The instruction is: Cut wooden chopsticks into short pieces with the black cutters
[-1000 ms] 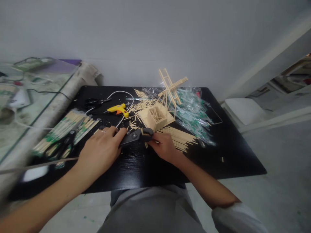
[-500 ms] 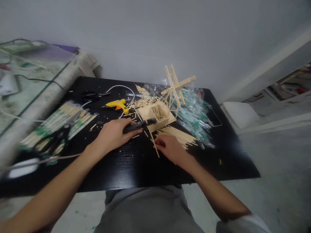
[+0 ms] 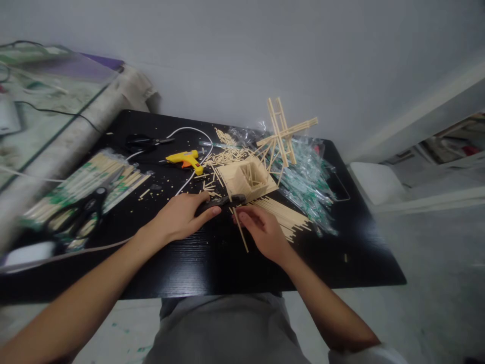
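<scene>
My left hand [image 3: 185, 213] is closed around the handles of dark pliers [image 3: 226, 201], whose jaws point right and lie at a thin wooden stick [image 3: 242, 238]. Whether the jaws bite on the stick is too blurred to tell. My right hand [image 3: 268, 231] pinches that stick, which slants down toward the table's front edge. Just beyond both hands stands a model built of sticks: a box-like body [image 3: 248, 183] on a flat square base, with crossed lattice blades [image 3: 281, 135] rising behind it.
A yellow glue gun [image 3: 185, 159] lies behind my left hand, near small scissors [image 3: 146, 142]. Bigger black scissors [image 3: 94, 202] rest on packed sticks [image 3: 81, 184] at the left. Loose sticks [image 3: 288, 216] and crumpled plastic wrappers [image 3: 306, 177] are at the right of the black table [image 3: 182, 273].
The plier jaws have come down onto the stick's upper part, close to my right fingers. My right hand has shifted slightly left and turned, still pinching the stick. The view has moved a little.
</scene>
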The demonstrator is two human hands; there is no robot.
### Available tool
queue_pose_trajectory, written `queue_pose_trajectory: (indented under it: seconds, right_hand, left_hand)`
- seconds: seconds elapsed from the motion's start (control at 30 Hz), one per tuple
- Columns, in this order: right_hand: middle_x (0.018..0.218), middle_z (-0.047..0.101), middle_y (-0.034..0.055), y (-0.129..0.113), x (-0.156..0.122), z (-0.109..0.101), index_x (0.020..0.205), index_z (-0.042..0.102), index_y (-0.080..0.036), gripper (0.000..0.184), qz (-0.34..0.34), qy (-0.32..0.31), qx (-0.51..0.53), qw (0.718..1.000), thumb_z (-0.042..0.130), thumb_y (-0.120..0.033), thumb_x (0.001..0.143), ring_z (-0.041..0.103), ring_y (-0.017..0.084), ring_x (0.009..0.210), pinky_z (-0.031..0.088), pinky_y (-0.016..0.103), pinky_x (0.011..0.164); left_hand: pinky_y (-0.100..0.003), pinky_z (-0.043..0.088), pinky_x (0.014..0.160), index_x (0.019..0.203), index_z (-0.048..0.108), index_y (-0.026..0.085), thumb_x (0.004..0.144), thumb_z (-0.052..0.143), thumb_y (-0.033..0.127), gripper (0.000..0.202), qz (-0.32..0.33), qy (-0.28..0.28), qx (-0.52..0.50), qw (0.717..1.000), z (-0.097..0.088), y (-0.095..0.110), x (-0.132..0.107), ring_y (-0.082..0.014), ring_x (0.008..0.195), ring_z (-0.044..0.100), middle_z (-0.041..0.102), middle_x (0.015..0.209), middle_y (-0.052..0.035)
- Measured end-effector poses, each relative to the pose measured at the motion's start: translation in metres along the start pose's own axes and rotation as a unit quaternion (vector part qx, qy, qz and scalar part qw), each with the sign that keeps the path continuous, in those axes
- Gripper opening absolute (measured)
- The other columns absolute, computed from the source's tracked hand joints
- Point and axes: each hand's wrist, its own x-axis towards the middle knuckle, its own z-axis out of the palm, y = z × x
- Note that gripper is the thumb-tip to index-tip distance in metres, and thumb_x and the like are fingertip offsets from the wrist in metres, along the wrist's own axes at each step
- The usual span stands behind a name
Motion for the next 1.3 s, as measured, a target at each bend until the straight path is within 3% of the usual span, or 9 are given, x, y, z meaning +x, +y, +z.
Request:
queue_pose_trajectory:
  seconds: [0.1, 0.27, 0.53, 0.67, 0.93, 1.1, 1.3]
  right_hand:
    - [0.093, 0.078, 0.0068, -0.006, 0.002, 0.012, 0.105, 0.070, -0.018, 0.028, 0.038, -0.001, 0.115, 0.993, 0.072, -0.042, 0.093, 0.075, 0.018, 0.079, 0.062, 0.032, 0.072]
    - [0.079, 0.072, 0.0025, -0.006, 0.004, 0.024, 0.099, 0.070, -0.017, 0.028, 0.031, 0.040, 0.136, 0.989, 0.073, -0.043, 0.090, 0.060, 0.011, 0.055, 0.050, 0.023, 0.049]
    - [0.065, 0.059, -0.0015, -0.010, 0.003, 0.025, 0.088, 0.071, -0.016, 0.034, 0.034, 0.040, 0.130, 0.990, 0.067, -0.049, 0.095, 0.045, 0.008, 0.051, 0.032, 0.023, 0.048]
    - [0.058, 0.048, -0.0051, -0.012, 0.002, 0.023, 0.082, 0.069, -0.016, 0.038, 0.045, 0.020, 0.179, 0.983, 0.070, -0.053, 0.093, 0.038, 0.007, 0.048, 0.026, 0.022, 0.046]
    - [0.052, 0.038, -0.0090, -0.020, -0.003, 0.021, 0.077, 0.065, -0.016, 0.039, 0.163, -0.101, 0.379, 0.905, 0.082, -0.051, 0.083, 0.021, 0.004, 0.045, 0.014, 0.018, 0.040]
    - [0.052, 0.032, -0.0106, -0.027, -0.005, 0.021, 0.076, 0.062, -0.017, 0.040, 0.226, -0.152, 0.442, 0.855, 0.087, -0.048, 0.079, 0.014, 0.005, 0.047, 0.009, 0.016, 0.038]
    - [0.053, 0.030, -0.0109, -0.030, -0.008, 0.025, 0.075, 0.060, -0.018, 0.040, 0.230, -0.155, 0.437, 0.856, 0.084, -0.050, 0.080, 0.012, 0.006, 0.047, 0.008, 0.017, 0.038]
  left_hand:
    - [-0.035, 0.042, 0.069, 0.092, 0.059, 0.020, 0.100, 0.031, 0.064, 0.054, -0.014, 0.001, 0.006, 1.000, 0.001, 0.003, -0.001, -0.0283, 0.076, 0.068, 0.071, 0.080, -0.0090]
    - [-0.033, 0.040, 0.064, 0.092, 0.064, 0.020, 0.100, 0.033, 0.066, 0.056, -0.021, 0.009, -0.005, 1.000, 0.004, 0.007, -0.003, -0.0248, 0.069, 0.066, 0.070, 0.075, -0.0069]
    - [-0.032, 0.038, 0.064, 0.088, 0.062, 0.020, 0.099, 0.034, 0.068, 0.057, -0.001, 0.041, 0.001, 0.999, 0.012, 0.003, -0.003, -0.0253, 0.071, 0.067, 0.071, 0.077, -0.0077]
    - [-0.032, 0.038, 0.064, 0.084, 0.058, 0.021, 0.099, 0.035, 0.066, 0.053, 0.032, 0.060, -0.019, 0.997, 0.013, 0.002, -0.003, -0.0233, 0.068, 0.064, 0.068, 0.075, -0.0056]
    - [-0.032, 0.046, 0.070, 0.101, 0.064, 0.018, 0.100, 0.035, 0.063, 0.054, 0.138, 0.058, -0.135, 0.980, 0.009, 0.000, -0.006, -0.0224, 0.078, 0.068, 0.072, 0.087, -0.0061]
    - [-0.031, 0.047, 0.073, 0.102, 0.065, 0.017, 0.101, 0.036, 0.060, 0.051, 0.157, 0.041, -0.169, 0.972, 0.009, -0.001, -0.007, -0.0200, 0.076, 0.066, 0.072, 0.090, -0.0057]
    - [-0.029, 0.035, 0.056, 0.077, 0.057, 0.019, 0.100, 0.037, 0.059, 0.050, 0.131, 0.065, -0.125, 0.981, 0.006, 0.004, -0.010, -0.0144, 0.052, 0.049, 0.054, 0.061, 0.0019]
